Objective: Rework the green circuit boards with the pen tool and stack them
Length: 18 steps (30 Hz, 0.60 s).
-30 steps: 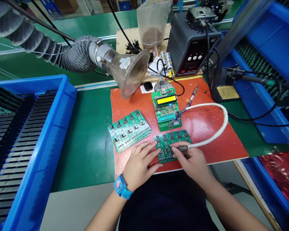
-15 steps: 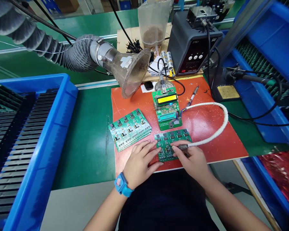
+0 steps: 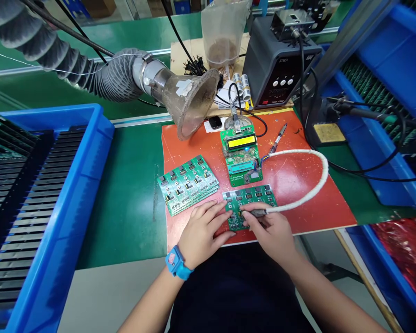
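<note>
On the orange mat lies a green circuit board panel [image 3: 253, 195] with a row of small digit displays. My left hand [image 3: 205, 228] rests with fingers extended, fingertips at the panel's left edge. Pinched in my right hand [image 3: 271, 233] is a dark probe [image 3: 257, 212] at the end of a white sleeved cable [image 3: 317, 187]. Its tip is over the panel's middle, hidden by my fingers, so contact is unclear. The cable runs to a green programmer board [image 3: 241, 159] with a lit yellow screen. Left of it is a stack of similar panels [image 3: 189, 185].
A fume extractor funnel [image 3: 197, 104] hangs over the mat's back left. A soldering station [image 3: 280, 64] stands at the back, with a pen [image 3: 278, 138] in front. Blue bins flank the bench, one at left [image 3: 90, 185] with slotted racks. An iron stand [image 3: 324, 132] sits at right.
My right hand has shifted slightly left across the panel with the probe. My left hand stays at the panel's edge. The whole view has moved a little.
</note>
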Tool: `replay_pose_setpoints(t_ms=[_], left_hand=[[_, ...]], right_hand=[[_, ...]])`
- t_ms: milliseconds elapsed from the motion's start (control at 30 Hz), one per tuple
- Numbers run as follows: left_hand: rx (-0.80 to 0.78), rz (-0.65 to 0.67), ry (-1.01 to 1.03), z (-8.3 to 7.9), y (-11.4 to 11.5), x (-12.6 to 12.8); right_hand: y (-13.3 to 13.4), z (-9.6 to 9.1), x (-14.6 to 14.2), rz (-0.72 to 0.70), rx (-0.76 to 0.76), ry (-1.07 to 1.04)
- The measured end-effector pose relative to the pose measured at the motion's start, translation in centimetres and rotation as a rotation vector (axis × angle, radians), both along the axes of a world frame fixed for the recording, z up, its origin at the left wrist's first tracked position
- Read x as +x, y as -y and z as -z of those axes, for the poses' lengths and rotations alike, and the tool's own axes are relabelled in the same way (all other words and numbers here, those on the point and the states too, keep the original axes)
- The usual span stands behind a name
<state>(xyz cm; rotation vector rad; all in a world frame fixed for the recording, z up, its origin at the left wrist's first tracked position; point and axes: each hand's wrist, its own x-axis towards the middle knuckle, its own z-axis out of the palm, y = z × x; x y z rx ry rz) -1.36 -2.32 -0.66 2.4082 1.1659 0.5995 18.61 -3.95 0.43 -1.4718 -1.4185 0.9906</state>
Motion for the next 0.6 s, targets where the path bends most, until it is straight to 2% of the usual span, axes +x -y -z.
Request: replay_pose_setpoints(t_ms=[167,433,600], left_hand=[[0.003,0.004,-0.005,-0.04,-0.01,0.00],[0.033,0.011,-0.001,-0.07,0.01,-0.03],[0.031,0.011,-0.007,-0.13,-0.01,-0.03]], right_hand=[[0.16,0.89,-0.57,-0.003,0.064,0.058],[0.18,0.63,-0.68,-0.035,0.093,0.101],[0.19,0.94,-0.78,-0.006,0.159,0.113]])
